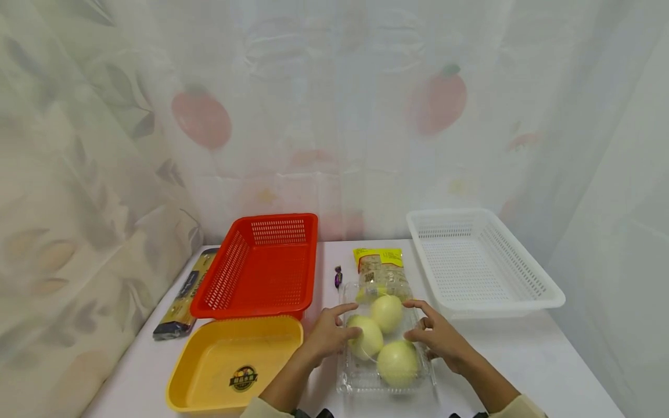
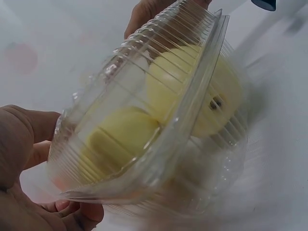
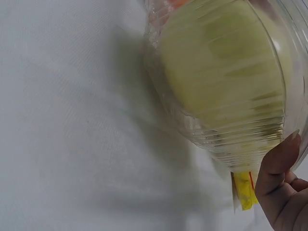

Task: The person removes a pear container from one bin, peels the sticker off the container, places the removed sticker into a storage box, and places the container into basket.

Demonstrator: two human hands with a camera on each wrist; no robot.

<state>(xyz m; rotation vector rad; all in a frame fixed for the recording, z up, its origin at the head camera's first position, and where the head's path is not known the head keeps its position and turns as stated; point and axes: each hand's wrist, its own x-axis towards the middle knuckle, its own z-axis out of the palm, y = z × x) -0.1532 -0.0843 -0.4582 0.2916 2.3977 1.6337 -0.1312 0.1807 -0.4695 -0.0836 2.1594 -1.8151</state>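
Observation:
Between both hands is a clear plastic clamshell box (image 1: 355, 380) with three round, pale yellow fruits (image 1: 398, 363) inside. My left hand (image 1: 328, 337) grips its left side, thumb and fingers curled at the edge. On the opposite side my right hand (image 1: 441, 337) holds the box with a bent thumb and fingers. Ribbed walls and a closed rim show on the box (image 2: 168, 144) in the left wrist view, and one fruit there has a dark blossom end. A shadow lies on the cloth beside the box (image 3: 226, 130) in the right wrist view, where it looks raised.
Behind the box lies a yellow-topped food bag (image 1: 381, 264), partly covered, with a purple-wrapped candy (image 1: 338, 277) beside it. A red basket (image 1: 272, 307) and yellow tray (image 1: 209, 348) stand left, a white basket (image 1: 502, 305) right. A long gold packet (image 1: 183, 302) lies far left.

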